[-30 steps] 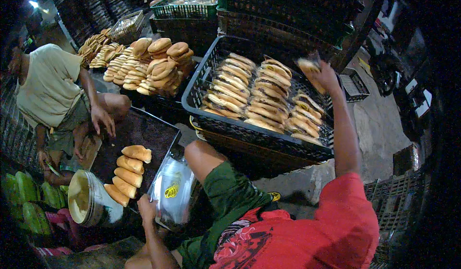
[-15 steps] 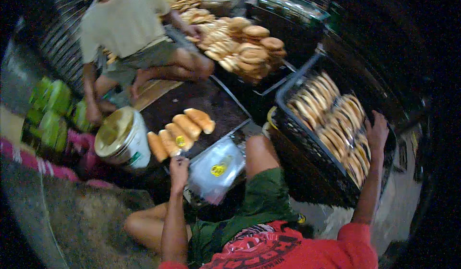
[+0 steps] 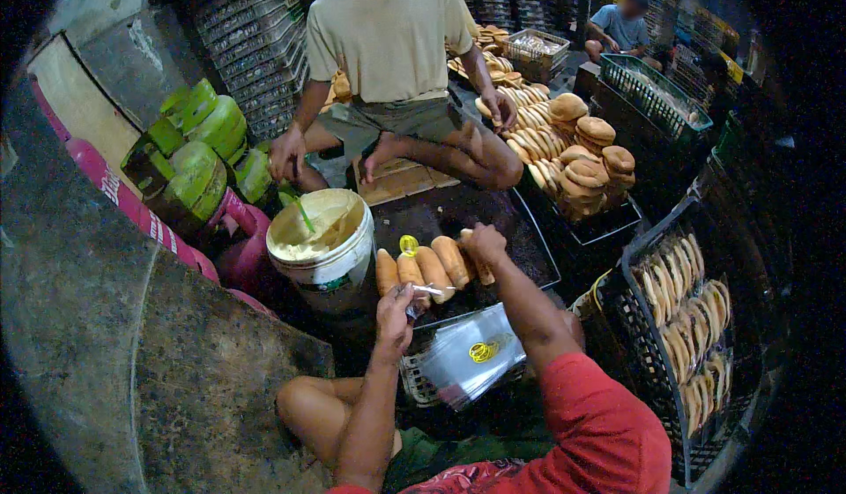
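Several long golden-brown bread rolls lie side by side on a dark tray in front of me. My left hand is closed at their near end, pinching a clear plastic bag; the bag's full outline is hard to make out. A round yellow mark shows over the rolls. My right hand has its fingers wrapped round the far end of the rightmost bread roll, which is partly hidden. Nearer my lap lies a stack of clear plastic bags with yellow print.
A white bucket of pale cream, with a green-handled tool, stands left of the rolls. Opposite sits a person beside piled buns. A black crate of packed buns is at right; green gas cylinders stand far left.
My right hand has moved from the black crate at right to the rightmost roll and closed on it. My left hand stays near the rolls with the bag. The view has turned right-to-left relative positions slightly.
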A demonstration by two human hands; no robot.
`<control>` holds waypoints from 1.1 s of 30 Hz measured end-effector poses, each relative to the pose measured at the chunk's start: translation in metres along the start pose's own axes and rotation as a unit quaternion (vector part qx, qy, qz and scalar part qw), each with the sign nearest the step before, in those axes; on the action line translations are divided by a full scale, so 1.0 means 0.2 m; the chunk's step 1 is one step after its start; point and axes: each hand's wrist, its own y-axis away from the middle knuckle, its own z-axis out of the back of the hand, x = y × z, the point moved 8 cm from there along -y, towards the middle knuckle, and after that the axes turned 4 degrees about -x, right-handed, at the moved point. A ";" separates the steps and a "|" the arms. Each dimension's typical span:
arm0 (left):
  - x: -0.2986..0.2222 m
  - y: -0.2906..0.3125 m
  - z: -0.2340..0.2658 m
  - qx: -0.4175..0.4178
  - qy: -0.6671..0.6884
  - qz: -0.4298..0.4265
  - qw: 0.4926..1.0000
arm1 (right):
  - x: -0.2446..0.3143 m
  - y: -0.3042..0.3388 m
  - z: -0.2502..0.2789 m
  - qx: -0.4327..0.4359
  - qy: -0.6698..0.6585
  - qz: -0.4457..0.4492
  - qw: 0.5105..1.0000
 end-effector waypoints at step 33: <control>0.55 0.01 -0.34 -0.057 0.125 0.045 0.989 | -0.35 1.01 0.07 0.052 -0.699 -0.040 0.712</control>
